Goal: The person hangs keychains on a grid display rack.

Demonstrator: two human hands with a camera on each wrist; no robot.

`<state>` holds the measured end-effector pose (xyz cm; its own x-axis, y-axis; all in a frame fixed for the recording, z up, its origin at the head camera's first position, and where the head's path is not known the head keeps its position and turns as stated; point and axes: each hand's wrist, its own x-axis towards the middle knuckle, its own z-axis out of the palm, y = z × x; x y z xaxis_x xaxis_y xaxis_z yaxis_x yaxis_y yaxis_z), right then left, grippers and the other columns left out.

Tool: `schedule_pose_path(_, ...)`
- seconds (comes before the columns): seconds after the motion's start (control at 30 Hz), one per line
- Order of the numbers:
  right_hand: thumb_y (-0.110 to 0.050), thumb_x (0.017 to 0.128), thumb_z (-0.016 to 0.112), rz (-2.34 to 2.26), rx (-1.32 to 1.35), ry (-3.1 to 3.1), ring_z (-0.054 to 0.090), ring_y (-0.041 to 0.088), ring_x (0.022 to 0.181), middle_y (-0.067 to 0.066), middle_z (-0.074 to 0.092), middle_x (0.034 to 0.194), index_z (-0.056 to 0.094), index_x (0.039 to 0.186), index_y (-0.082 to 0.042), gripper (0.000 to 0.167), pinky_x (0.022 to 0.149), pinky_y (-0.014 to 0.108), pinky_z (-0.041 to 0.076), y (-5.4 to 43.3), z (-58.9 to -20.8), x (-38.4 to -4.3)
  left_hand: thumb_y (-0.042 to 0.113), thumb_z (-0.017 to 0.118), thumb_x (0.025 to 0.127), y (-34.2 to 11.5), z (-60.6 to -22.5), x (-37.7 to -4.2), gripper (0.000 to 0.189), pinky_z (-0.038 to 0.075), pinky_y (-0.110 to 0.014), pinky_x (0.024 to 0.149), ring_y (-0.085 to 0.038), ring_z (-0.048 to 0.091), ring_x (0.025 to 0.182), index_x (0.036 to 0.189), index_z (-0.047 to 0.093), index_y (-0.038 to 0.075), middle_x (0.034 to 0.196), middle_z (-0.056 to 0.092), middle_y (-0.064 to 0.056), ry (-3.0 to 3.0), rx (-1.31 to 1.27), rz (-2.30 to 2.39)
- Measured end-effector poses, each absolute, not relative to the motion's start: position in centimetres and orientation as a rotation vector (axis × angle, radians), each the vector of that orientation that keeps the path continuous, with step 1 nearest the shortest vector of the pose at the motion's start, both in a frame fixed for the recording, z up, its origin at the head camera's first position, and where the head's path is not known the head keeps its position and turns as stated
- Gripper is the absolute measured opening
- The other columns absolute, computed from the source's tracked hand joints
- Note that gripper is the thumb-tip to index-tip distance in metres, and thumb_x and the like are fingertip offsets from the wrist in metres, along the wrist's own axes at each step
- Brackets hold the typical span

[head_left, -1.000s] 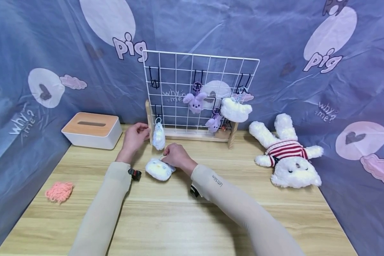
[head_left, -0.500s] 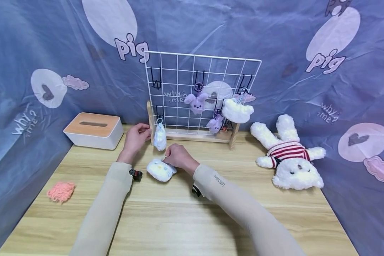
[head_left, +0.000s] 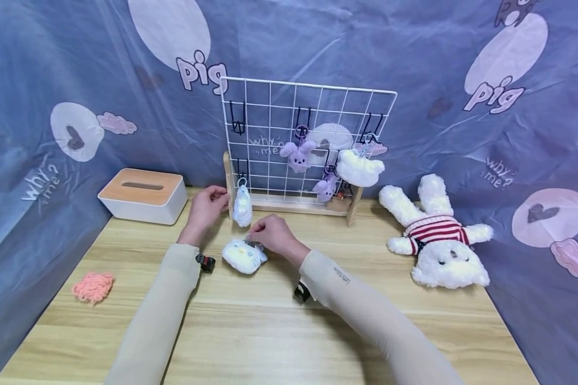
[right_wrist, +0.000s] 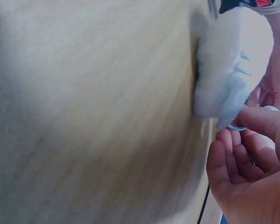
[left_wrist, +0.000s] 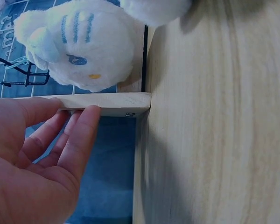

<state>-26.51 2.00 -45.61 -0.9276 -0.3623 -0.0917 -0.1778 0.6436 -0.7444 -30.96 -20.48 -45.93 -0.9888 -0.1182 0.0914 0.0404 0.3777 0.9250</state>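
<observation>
My right hand (head_left: 273, 234) pinches the light blue ring (right_wrist: 237, 127) of a white plush cat-head keychain (head_left: 243, 256). This plush has blue stripes and a yellow nose, and sits low at the table in front of the rack. At the left end of the white wire grid rack (head_left: 283, 128), my left hand (head_left: 207, 209) holds its wooden side post (left_wrist: 107, 99) by thumb and fingertips. Another white cat keychain (left_wrist: 95, 46) hangs from a black hook beside that post. Part of the ring is hidden by my right fingers.
Purple bunny keychains (head_left: 298, 158) and a white plush (head_left: 360, 168) hang on the rack's hooks; the upper left hook (head_left: 238, 126) bears nothing. A tissue box (head_left: 143, 196) stands left, pink yarn (head_left: 93, 287) nearer. A plush bear (head_left: 445, 262) lies right.
My right hand shifts its fingers slightly at the ring, and the wrist turns a little to the right. The left hand stays on the post. The head view drifts slightly.
</observation>
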Motion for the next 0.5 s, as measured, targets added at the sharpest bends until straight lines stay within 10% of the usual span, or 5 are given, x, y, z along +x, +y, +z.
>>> schedule_pose_path(0.5, -0.02, 0.101, 0.084, -1.375, -0.448, 2.561, 0.069, 0.007, 0.082, 0.007, 0.086, 0.101, 0.088, 0.108, -0.009, 0.014, 0.071, 0.016, 0.059, 2.5, -43.5, -25.8, 0.014, 0.067, 0.112, -20.3, -46.0, -31.0, 0.031, 0.074, -0.031, 0.093, -0.031, 0.075, 0.102, 0.133, 0.07, -0.008, 0.115, 0.07, -0.021, -2.501, 0.092, -1.659)
